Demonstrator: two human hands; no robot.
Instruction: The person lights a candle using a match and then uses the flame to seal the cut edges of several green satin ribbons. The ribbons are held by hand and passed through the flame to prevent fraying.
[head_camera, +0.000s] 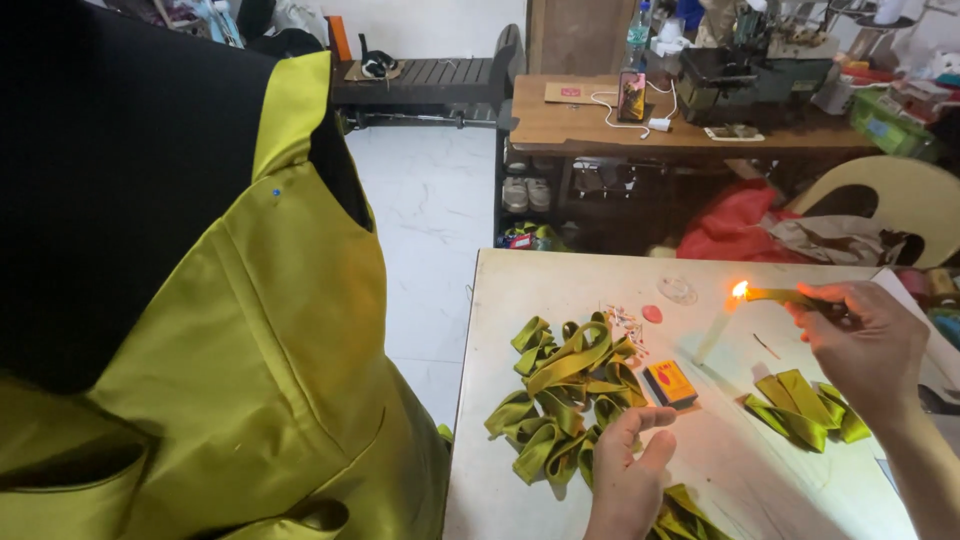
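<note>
While right hand (868, 345) holds ribbon (785, 296) to candle (716, 335) flame — yellow-red matchbox (670, 382) nr left hand (628, 470).

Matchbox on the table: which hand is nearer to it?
Left. The left hand rests just below the matchbox, beside the ribbon pile. The right hand is farther right, holding a ribbon end at the candle flame.

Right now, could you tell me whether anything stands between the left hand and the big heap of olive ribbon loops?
Nothing visible: the left hand already rests at the ribbon heap, fingers open.
</note>
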